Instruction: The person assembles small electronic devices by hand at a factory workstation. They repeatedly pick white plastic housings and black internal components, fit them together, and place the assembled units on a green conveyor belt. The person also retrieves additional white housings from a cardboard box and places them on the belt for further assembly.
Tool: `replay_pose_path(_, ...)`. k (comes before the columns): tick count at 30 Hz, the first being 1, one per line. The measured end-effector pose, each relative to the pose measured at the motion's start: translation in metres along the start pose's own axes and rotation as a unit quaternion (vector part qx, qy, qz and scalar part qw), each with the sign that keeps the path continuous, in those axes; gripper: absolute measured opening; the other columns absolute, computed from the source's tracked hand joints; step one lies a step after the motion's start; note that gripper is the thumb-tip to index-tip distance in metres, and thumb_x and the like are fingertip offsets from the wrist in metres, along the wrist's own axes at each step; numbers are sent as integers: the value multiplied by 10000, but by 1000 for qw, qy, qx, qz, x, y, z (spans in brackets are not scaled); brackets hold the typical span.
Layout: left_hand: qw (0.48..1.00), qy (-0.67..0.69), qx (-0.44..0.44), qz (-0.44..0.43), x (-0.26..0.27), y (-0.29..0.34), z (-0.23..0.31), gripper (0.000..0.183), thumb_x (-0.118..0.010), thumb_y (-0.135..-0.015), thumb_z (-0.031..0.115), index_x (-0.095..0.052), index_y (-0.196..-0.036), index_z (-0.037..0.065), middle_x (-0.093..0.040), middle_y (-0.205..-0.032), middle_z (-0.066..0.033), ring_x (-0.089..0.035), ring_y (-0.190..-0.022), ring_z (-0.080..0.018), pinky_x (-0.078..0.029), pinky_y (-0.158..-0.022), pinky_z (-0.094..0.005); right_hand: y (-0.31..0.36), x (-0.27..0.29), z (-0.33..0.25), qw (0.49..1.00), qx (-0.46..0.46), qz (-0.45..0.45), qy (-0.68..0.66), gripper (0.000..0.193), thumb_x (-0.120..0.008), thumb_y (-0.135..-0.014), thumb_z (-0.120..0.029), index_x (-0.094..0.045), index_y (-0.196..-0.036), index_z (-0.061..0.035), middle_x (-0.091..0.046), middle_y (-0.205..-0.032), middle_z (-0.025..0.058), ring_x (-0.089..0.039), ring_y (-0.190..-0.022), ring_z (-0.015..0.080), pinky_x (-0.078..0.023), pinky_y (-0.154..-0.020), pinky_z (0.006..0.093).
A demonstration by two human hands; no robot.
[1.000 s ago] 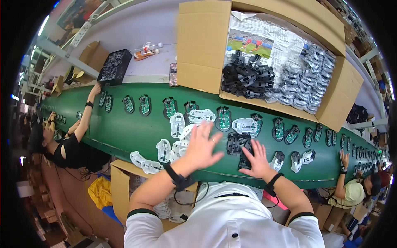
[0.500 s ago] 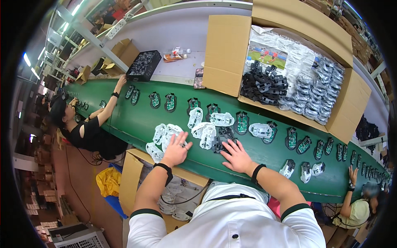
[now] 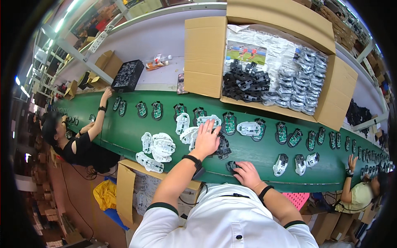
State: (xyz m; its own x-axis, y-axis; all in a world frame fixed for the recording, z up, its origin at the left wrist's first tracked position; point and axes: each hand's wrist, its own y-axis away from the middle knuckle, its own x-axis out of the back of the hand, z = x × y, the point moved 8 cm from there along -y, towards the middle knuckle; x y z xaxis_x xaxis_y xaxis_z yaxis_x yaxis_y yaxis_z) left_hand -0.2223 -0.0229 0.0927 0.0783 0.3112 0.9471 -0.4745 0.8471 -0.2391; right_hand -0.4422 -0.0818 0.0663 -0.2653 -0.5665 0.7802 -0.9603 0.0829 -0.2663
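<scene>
My left hand [image 3: 207, 139] reaches over the middle of the green belt, fingers stretched out and apart, their tips at a white plastic mouse shell [image 3: 205, 120]. Partly under this hand lies another white shell [image 3: 189, 135]. Close to the belt's near edge my right hand [image 3: 248, 174] is closed on a small black plastic part [image 3: 232, 166], which its fingers partly cover. Between the hands is a cluster of black plastic parts [image 3: 223, 148]. A pile of white shells [image 3: 162, 146] sits left of my left forearm.
Mouse bases with green circuit boards [image 3: 229, 123] line the green belt [image 3: 198, 165]. An open carton [image 3: 204, 58] beyond it holds black parts [image 3: 247, 82] and wrapped pieces [image 3: 300, 84]. Co-workers stand left [image 3: 76, 142] and right [image 3: 357, 196]. Another carton [image 3: 126, 194] stands below the near edge.
My left hand has moved right and away from me, off the white pile to the middle shells. My right hand has come nearer my body, with a small black part now in it.
</scene>
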Motion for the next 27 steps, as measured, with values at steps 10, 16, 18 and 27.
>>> replay_pose_path(10, 982, 96, -94, -131, -70, -78, 107, 700, -754, -785, 280, -492, -1410, 106, -442, -1484, -212, -409, -1378, -398, -381, -1116, -499, 50, 48, 95, 908, -416, 44, -25, 250, -637, -913, -226, -640, -1091, -50, -631, -1155, 204, -639, -987, 399, -526, -828, 453)
replay_pose_path(16, 951, 191, 44, -239, -90, -87, 100, 582, -690, -816, 252, -539, -1344, 57, -605, -1294, -233, -599, -1154, -396, -491, -970, -486, 30, 60, 50, 969, -191, 45, 152, 538, -785, -775, -286, -602, -1253, -124, -557, -1273, 173, -569, -1132, 374, -508, -929, 438)
replay_pose_path(18, 927, 286, 81, -227, -62, -74, 95, 544, -675, -843, 257, -546, -1299, -8, -690, -1121, -222, -676, -1005, -369, -530, -890, -453, 40, 41, 64, 965, -234, 39, 114, 536, -790, -775, -291, -605, -1251, -126, -555, -1272, 166, -575, -1127, 381, -514, -927, 439)
replay_pose_path(27, 776, 566, 219, -173, 28, 68, 33, 520, -688, -868, 72, -524, -1350, -34, -664, -1172, -66, -629, -1032, -130, -507, -909, -295, 55, 40, 53, 925, -360, -79, -91, 928, -848, -724, -250, -347, -1492, -112, -324, -1451, 262, -563, -1139, 479, -509, -959, 495)
